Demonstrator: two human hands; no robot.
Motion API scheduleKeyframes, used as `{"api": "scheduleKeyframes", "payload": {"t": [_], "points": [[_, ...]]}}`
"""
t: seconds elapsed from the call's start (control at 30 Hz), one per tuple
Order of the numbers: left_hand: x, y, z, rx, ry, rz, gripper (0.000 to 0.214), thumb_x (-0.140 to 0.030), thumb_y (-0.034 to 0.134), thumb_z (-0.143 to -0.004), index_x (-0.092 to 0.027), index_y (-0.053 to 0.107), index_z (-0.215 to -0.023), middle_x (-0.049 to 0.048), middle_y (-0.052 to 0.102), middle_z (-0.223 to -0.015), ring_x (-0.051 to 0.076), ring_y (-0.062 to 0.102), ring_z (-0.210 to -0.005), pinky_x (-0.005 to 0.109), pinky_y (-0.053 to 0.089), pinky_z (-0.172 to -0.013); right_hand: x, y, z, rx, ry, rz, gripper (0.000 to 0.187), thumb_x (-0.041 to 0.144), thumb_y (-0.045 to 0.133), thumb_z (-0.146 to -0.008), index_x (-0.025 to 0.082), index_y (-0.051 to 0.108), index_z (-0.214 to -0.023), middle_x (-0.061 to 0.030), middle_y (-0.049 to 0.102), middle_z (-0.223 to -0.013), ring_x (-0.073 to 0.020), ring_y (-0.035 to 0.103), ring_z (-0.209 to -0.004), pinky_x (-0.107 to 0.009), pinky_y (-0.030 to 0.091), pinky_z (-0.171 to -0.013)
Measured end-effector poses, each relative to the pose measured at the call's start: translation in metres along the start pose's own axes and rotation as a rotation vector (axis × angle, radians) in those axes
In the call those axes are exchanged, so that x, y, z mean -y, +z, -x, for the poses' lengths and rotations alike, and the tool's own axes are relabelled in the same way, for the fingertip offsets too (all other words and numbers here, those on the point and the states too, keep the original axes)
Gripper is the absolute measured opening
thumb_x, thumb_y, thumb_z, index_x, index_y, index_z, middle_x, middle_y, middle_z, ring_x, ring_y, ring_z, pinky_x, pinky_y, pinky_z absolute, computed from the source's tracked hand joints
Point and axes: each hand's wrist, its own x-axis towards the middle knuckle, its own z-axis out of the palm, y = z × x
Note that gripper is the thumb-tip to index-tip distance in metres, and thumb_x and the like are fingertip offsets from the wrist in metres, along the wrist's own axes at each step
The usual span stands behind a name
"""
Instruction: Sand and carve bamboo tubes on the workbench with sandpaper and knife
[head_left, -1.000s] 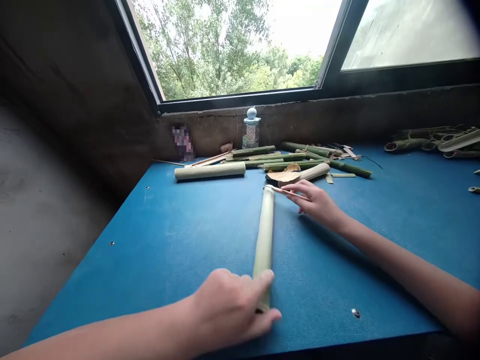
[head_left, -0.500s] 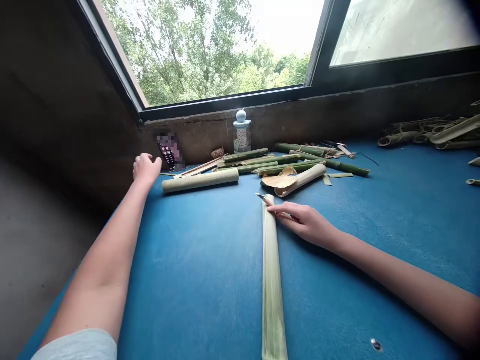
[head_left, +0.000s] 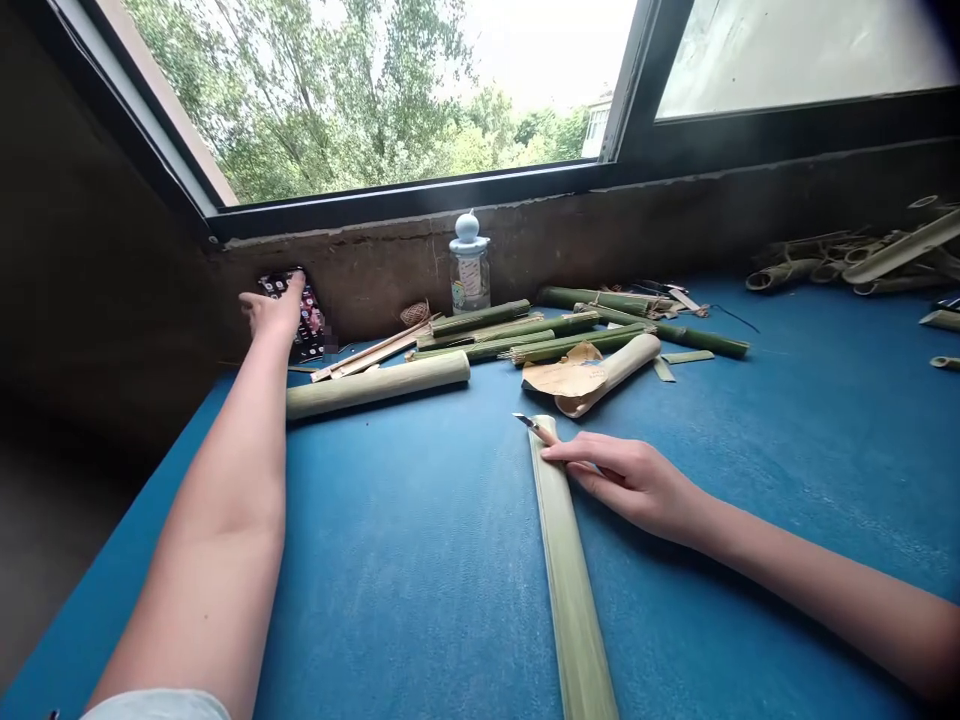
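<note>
Dark-framed window (head_left: 405, 192) above concrete wall (head_left: 637, 215)

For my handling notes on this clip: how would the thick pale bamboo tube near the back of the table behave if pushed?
The bamboo tube looks round and straight, so it would probably roll on the blue table. It looks stiff rather than bendy. If hollow like the cut bamboo pieces, it may be fairly light for its size.

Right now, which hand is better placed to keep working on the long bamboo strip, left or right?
Right, most likely: the right hand lies on the bamboo strip's far end, holding a small blade there. The left hand is well away, reaching a phone.
</note>
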Motion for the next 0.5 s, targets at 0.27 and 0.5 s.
{"api": "scheduleKeyframes", "payload": {"t": [0.27, 0.5], "points": [[0.013, -0.001, 0.012, -0.123, -0.096, 0.082, 0.054, -0.053, 0.055, -0.095, -0.016, 0.052, -0.135, 0.0139, 0.052, -0.139, 0.031, 0.05, -0.127, 0.056, 0.039, -0.107, 0.001, -0.001, 0.0, 0.007, 0.034, -0.014, 0.031, 0.028, 0.045, -0.1, 0.024, 0.065, -0.123, -0.0089, 0.071, -0.114, -0.0223, 0.067, -0.102, -0.033, 0.053, -0.085], [0.011, 0.006, 0.003, -0.091, -0.003, 0.023, 0.064, -0.054, 0.055, -0.094, -0.016, 0.043, -0.143, 0.0158, 0.043, -0.148, 0.035, 0.041, -0.135, 0.063, 0.029, -0.111, 0.002, -0.001, 0.002, 0.016, 0.043, -0.009, 0.03, 0.027, 0.045, -0.101, 0.024, 0.064, -0.124, -0.0071, 0.071, -0.112, -0.0194, 0.068, -0.095, -0.029, 0.051, -0.08]]}}
